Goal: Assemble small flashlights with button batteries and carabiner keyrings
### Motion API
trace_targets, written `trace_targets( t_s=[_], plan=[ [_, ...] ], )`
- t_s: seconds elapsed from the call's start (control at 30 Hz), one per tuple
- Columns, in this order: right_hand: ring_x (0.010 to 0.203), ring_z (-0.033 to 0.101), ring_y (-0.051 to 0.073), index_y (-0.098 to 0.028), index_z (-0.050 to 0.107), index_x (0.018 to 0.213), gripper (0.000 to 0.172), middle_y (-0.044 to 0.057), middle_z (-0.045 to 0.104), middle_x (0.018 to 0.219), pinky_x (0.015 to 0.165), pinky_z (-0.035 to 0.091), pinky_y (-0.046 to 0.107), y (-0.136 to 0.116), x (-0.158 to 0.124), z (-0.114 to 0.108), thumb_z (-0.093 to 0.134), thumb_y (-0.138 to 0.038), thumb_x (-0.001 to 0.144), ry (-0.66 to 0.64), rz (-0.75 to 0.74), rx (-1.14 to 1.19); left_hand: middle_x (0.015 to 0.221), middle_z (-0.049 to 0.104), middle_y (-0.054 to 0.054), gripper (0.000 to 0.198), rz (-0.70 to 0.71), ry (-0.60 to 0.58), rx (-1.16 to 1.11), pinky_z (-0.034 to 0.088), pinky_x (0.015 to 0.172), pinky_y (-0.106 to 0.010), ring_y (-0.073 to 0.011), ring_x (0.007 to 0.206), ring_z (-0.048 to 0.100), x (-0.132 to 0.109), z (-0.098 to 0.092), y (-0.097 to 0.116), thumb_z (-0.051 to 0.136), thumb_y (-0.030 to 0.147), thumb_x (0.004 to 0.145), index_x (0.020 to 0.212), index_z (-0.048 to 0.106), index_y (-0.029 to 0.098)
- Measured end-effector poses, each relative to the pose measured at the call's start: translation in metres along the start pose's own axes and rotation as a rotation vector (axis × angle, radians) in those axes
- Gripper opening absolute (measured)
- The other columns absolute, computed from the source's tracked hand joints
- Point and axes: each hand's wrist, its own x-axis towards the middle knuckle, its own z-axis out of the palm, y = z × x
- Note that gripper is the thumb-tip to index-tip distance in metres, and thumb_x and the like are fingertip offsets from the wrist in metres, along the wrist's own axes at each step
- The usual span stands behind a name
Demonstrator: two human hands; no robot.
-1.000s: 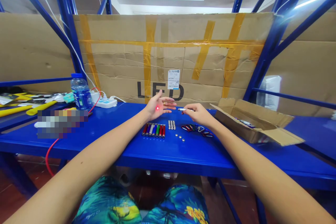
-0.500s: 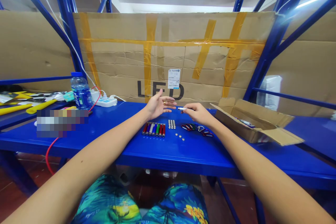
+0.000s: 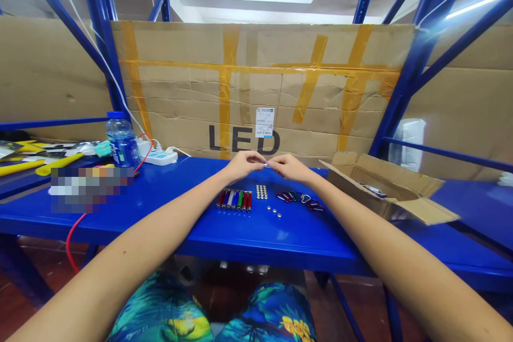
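Note:
My left hand (image 3: 243, 164) and my right hand (image 3: 289, 166) meet above the blue table (image 3: 168, 214), fingers pinched on the two ends of a small silver pen light (image 3: 265, 164). Just below them lies a row of several coloured pen lights (image 3: 235, 200), side by side. A tight cluster of button batteries (image 3: 262, 191) sits to their right, with three loose batteries (image 3: 274, 211) nearer me. A heap of coloured carabiner clips (image 3: 300, 199) lies under my right hand.
An open cardboard box (image 3: 385, 187) lies on the table at right. At left stand a water bottle (image 3: 121, 142), a white power strip (image 3: 160, 156) with a red cable, and yellow tools (image 3: 48, 163). A taped cardboard sheet marked LED (image 3: 256, 85) backs the table.
The red dot on my left palm went out. My left hand then closed and came onto the pen light held in my right hand; both hands now pinch it.

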Motion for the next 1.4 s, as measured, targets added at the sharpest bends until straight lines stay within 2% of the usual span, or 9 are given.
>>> trace_targets(
  t_s=[0.17,0.3,0.47,0.8,0.9,1.03,1.17,1.27,1.4],
  plan=[
    [0.054,0.045,0.009,-0.012,0.063,0.104,0.036,-0.001,0.057,0.068,0.051,0.036,0.024,0.014,0.028,-0.003,0.066,-0.033,0.076,-0.013,0.094,0.004,0.075,0.069,-0.006,0.01,0.068,0.084,0.201,0.048,0.074,-0.036,-0.0189,0.073,0.062,0.004,-0.01,-0.013,0.071,0.025,0.069,0.074,0.069,0.016],
    [0.06,0.053,0.011,-0.012,0.06,0.092,0.021,0.001,0.061,0.073,0.057,0.041,0.024,0.036,0.04,0.005,0.063,-0.013,0.071,0.086,0.084,-0.093,0.071,0.067,-0.005,0.007,0.03,0.092,0.28,0.048,0.071,-0.035,-0.0188,0.069,0.061,0.004,-0.019,-0.023,0.067,0.024,0.07,0.074,0.067,0.017],
    [0.059,0.058,0.012,-0.014,0.059,0.074,0.004,0.003,0.064,0.068,0.058,0.043,0.024,0.054,0.035,0.011,0.057,-0.012,0.075,0.002,0.075,-0.148,0.071,0.067,-0.004,0.004,-0.004,0.055,0.379,0.047,0.074,-0.036,-0.0192,0.07,0.061,0.004,-0.024,-0.034,0.066,0.022,0.071,0.072,0.066,0.018],
    [0.068,0.062,0.015,-0.014,0.068,0.08,0.017,0.004,0.069,0.071,0.063,0.046,0.023,0.055,0.028,0.011,0.056,-0.008,0.07,-0.011,0.118,-0.133,0.067,0.066,-0.002,0.006,-0.039,0.03,0.476,0.045,0.067,-0.03,-0.0157,0.065,0.057,0.006,-0.023,-0.04,0.069,0.014,0.063,0.068,0.067,0.016],
    [0.076,0.063,0.017,-0.015,0.072,0.078,0.015,0.004,0.072,0.078,0.069,0.044,0.024,0.048,0.025,0.012,0.057,-0.019,0.076,0.002,0.11,-0.302,0.067,0.066,0.0,0.007,-0.074,0.005,0.567,0.044,0.066,-0.027,-0.0139,0.066,0.058,0.006,-0.023,-0.039,0.067,0.011,0.063,0.069,0.067,0.015],
    [0.077,0.063,0.019,-0.015,0.072,0.078,0.026,0.008,0.073,0.082,0.067,0.043,0.025,0.042,0.025,0.016,0.062,-0.039,0.08,-0.007,0.162,-0.46,0.066,0.066,0.0,0.008,-0.097,-0.047,0.588,0.044,0.064,-0.025,-0.0133,0.065,0.059,0.006,-0.022,-0.041,0.068,0.01,0.063,0.07,0.067,0.015],
    [0.083,0.064,0.019,-0.014,0.072,0.091,0.019,0.009,0.073,0.093,0.071,0.044,0.024,0.043,0.029,0.02,0.067,-0.021,0.074,-0.032,0.161,-0.497,0.068,0.068,0.0,0.007,-0.128,-0.098,0.615,0.044,0.064,-0.025,-0.0142,0.067,0.061,0.006,-0.023,-0.04,0.068,0.011,0.064,0.07,0.068,0.015],
    [0.083,0.064,0.017,-0.013,0.071,0.1,0.033,0.007,0.073,0.095,0.071,0.045,0.022,0.046,0.028,0.018,0.062,-0.007,0.069,-0.086,0.142,-0.453,0.07,0.069,-0.001,0.007,-0.15,-0.129,0.621,0.045,0.066,-0.026,-0.0149,0.069,0.062,0.005,-0.024,-0.038,0.065,0.011,0.066,0.07,0.069,0.015],
    [0.079,0.064,0.016,-0.015,0.072,0.105,0.045,0.006,0.073,0.094,0.067,0.046,0.022,0.045,0.024,0.012,0.057,-0.002,0.064,-0.156,0.132,-0.407,0.074,0.07,-0.003,0.01,-0.14,-0.191,0.603,0.047,0.07,-0.027,-0.0157,0.073,0.063,0.003,-0.025,-0.033,0.063,0.011,0.067,0.074,0.071,0.014]
  ],
)
